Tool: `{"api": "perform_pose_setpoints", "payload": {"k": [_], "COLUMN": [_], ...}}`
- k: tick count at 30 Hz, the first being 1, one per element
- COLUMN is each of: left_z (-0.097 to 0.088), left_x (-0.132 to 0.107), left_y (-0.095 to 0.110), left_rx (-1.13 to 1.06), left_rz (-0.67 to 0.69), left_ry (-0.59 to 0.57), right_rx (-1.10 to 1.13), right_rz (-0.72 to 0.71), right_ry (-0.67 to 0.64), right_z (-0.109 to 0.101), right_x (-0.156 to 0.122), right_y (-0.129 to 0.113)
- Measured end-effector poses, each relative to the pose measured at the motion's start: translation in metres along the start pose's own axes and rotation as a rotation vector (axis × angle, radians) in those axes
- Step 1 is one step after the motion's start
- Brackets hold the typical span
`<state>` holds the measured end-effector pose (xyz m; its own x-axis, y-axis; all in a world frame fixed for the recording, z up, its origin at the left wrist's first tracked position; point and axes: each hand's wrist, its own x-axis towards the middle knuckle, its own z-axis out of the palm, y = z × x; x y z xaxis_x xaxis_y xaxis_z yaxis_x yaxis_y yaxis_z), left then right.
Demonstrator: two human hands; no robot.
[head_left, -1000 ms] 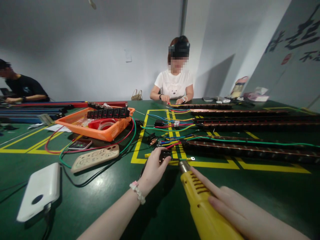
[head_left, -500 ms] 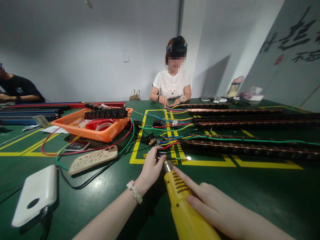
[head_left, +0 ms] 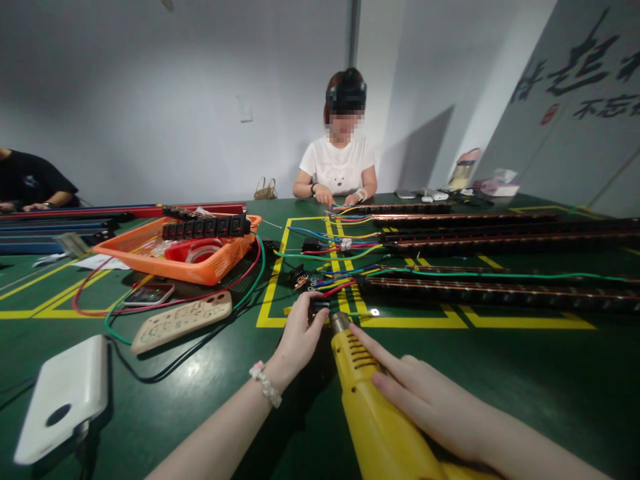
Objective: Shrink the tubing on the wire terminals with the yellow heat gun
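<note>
Holding yellow heat gun (head_left: pixel 373 400) in right hand (head_left: pixel 420 393), fingers laid over the body, index finger stretched forward close to metal nozzle (head_left: pixel 341 323); can't see underside of that grip. Pinching small black part (head_left: pixel 321 305) in left hand (head_left: pixel 303 330), thumb on near side; can't tell if lifted or resting on green bench (head_left: pixel 500 380). Showing right of it: green-yellow wire (head_left: pixel 360 314) ending in metal ring (head_left: pixel 375 312), along yellow tape (head_left: pixel 425 323). Aiming nozzle away from body, tip just beside left thumb and black part. Can't tell if touching, or if blowing hot.

Main risk, if hot: burning left thumb, from nozzle this close plus any slip of right hand. Next: burning right index finger, from sliding forward onto metal. Could also soften black part or scorch wire cover, from dwelling on one spot. Could heat red wires (head_left: pixel 340 288) just behind, at end of long black strip (head_left: pixel 475 288), from aiming too far over. Could lose the part, from flinching or snagging the wire. Less worried about orange basket (head_left: pixel 215 272) and white power bank (head_left: pixel 67 393), both well apart at left.
</note>
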<state>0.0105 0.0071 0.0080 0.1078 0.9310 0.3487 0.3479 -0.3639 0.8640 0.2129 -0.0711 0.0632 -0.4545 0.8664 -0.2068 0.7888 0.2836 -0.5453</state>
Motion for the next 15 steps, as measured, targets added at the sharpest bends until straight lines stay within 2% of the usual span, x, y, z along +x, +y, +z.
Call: {"api": "perform_pose_setpoints", "payload": {"k": [5, 9, 15], "left_z": [0.001, 0.001, 0.000], "left_x": [-0.001, -0.001, -0.001], "left_y": [-0.001, -0.002, -0.006], "left_rx": [0.022, 0.030, 0.021], "left_rz": [0.008, 0.018, 0.000], "left_ry": [-0.015, -0.026, -0.032], "right_rx": [0.003, 0.046, 0.135], "right_rz": [0.007, 0.069, 0.271], "right_ry": [0.000, 0.027, 0.210], "right_z": [0.000, -0.005, -0.016], "right_x": [-0.002, -0.009, -0.036], "right_y": [0.002, 0.015, 0.043]}}
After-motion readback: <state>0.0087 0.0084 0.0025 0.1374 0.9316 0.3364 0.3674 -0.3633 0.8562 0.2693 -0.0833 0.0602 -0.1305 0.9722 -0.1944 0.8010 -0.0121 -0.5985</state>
